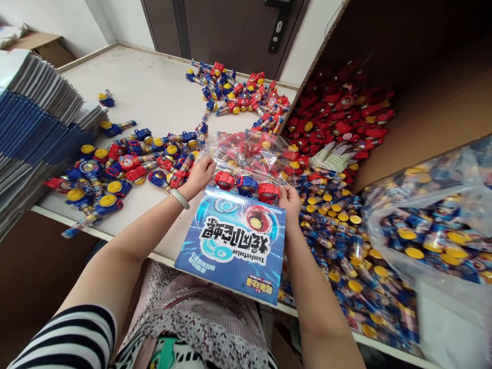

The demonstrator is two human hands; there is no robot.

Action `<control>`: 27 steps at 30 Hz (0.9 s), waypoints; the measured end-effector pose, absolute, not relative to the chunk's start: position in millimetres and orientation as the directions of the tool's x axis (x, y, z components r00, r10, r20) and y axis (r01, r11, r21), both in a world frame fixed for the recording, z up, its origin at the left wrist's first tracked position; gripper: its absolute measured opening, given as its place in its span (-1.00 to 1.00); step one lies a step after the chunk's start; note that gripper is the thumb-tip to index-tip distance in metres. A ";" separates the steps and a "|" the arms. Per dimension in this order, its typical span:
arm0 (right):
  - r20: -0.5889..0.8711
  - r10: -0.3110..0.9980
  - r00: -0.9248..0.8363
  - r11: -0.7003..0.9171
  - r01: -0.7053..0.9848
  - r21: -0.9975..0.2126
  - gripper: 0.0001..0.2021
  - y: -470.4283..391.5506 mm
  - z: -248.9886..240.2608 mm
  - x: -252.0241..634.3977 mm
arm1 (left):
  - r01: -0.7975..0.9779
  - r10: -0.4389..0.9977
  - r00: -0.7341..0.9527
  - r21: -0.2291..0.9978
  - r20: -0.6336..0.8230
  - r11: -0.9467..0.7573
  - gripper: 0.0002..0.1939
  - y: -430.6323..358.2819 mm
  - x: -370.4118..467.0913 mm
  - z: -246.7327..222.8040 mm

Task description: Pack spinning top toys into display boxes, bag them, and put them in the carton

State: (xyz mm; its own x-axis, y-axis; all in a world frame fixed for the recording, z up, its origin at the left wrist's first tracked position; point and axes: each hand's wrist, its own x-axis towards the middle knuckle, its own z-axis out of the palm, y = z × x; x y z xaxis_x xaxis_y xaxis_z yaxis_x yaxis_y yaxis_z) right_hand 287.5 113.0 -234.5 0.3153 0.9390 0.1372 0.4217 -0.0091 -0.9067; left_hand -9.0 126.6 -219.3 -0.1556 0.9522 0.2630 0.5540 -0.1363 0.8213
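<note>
A blue printed box (234, 246) with upside-down lettering tilts over the table's front edge, close to my body. Along its far edge sit red and blue spinning-top toys (247, 185) in a row. Clear plastic bag film (249, 154) spreads beyond them, over loose red toys. My left hand (202, 174), with a pale bangle on the wrist, is closed in a pinch on the film's left side. At the right, my right hand (291, 202) is closed on the film beside the box's far right corner. Its fingertips are partly hidden.
Loose blue and red toys (130, 161) lie left; another pile (238, 92) lies farther back. A tall stack of blue printed sheets (42, 118) stands left. Right are a carton of red toys (342, 113), a striped glove (332, 158), yellow-capped tubes (346, 246) and a plastic bag (388, 205) of them.
</note>
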 end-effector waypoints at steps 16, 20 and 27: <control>0.773 0.634 -0.012 0.586 0.661 -0.470 -0.89 -1.6 -231.6 306.4 | 0.608 0.568 0.223 0.343 0.792 -0.716 -0.92 15.8 -36.3 -226.8; 0.794 0.600 -0.096 0.610 0.697 -0.377 -0.77 -37.5 -236.1 307.2 | 0.577 0.550 0.249 0.334 0.797 -0.745 -0.88 -14.2 -38.9 -232.2; 0.799 0.587 -0.126 0.644 0.671 -0.367 -0.71 -87.6 -243.2 298.3 | 0.516 0.551 0.317 0.348 0.772 -0.783 -0.79 -60.4 -51.1 -239.5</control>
State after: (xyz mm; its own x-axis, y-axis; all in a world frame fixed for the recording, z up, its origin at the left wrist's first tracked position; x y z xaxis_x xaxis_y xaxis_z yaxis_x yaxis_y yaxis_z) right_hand 298.3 -87.6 -243.2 -0.1264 0.5874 0.7994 0.6714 0.6439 -0.3670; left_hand -51.1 -60.4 -239.5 0.3171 0.5515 0.7716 0.5159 -0.7830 0.3476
